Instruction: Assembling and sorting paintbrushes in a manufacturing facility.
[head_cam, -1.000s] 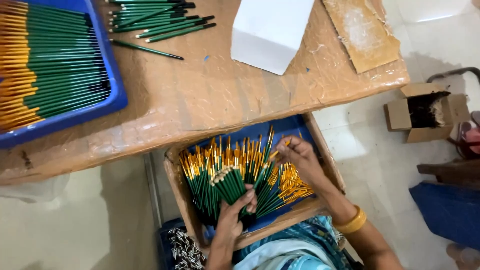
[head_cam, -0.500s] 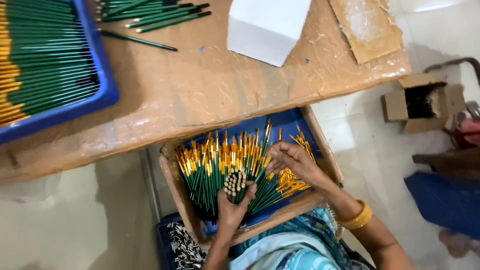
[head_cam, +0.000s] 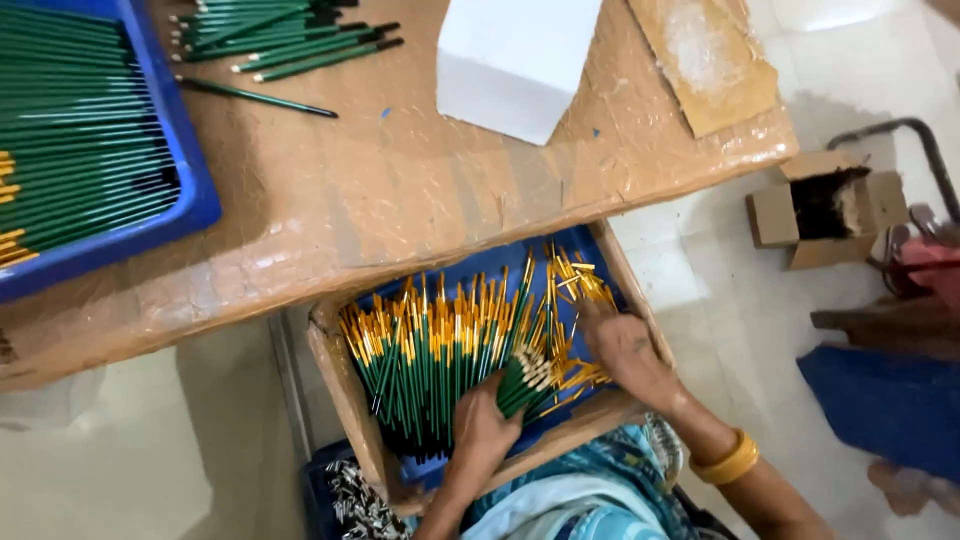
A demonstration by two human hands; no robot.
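Note:
A cardboard box [head_cam: 345, 385] on my lap holds several green pencils with gold ends [head_cam: 425, 345], lying on a blue lining. My left hand [head_cam: 483, 425] grips a bunch of these pencils [head_cam: 528, 375], their cut ends pointing up and right. My right hand [head_cam: 628, 350] lies flat on the pencils at the right side of the box, fingers spread among them. A yellow bangle [head_cam: 728, 462] is on my right wrist.
A brown tabletop [head_cam: 400, 200] carries a blue tray [head_cam: 190, 190] of green pencils at left, loose pencils [head_cam: 290, 45] at the back, a white sheet [head_cam: 510, 65] and a cardboard piece [head_cam: 705, 60]. A small open carton [head_cam: 820, 205] stands on the floor at right.
My left hand has lifted a gathered bunch of pencils and tilted it to the right. My right hand has slid to the right side of the box. The view has moved closer.

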